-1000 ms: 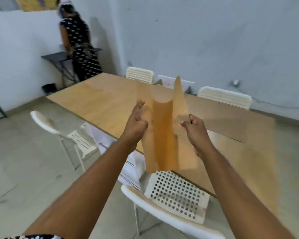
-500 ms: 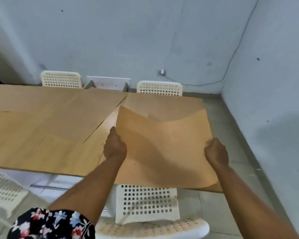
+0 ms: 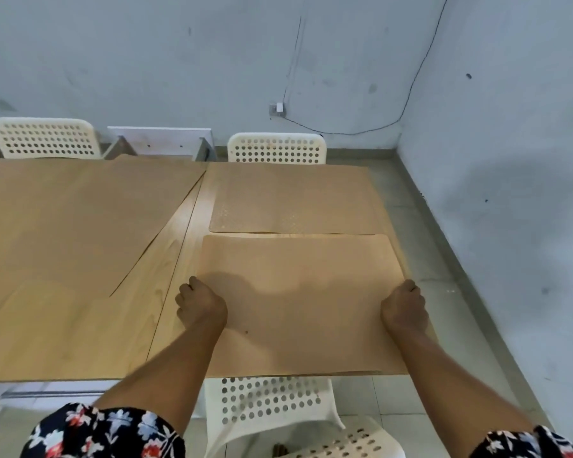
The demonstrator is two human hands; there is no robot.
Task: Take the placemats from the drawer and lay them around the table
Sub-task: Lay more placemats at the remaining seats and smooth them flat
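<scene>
A tan cork placemat lies flat on the near right end of the wooden table, its near edge at the table's front edge. My left hand grips its left edge with curled fingers. My right hand grips its right edge the same way. A second placemat lies flat just beyond it, at the far right of the table. Further tan sheets cover the table's left part, one lying at an angle.
White perforated chairs stand at the far side and far left, and one is right below me, tucked at the front edge. A white panel leans by the back wall. The side wall is close on the right.
The placemat, held sagging above the table half a second ago, now lies flat on it. Both hands have come down with it, still on its side edges.
</scene>
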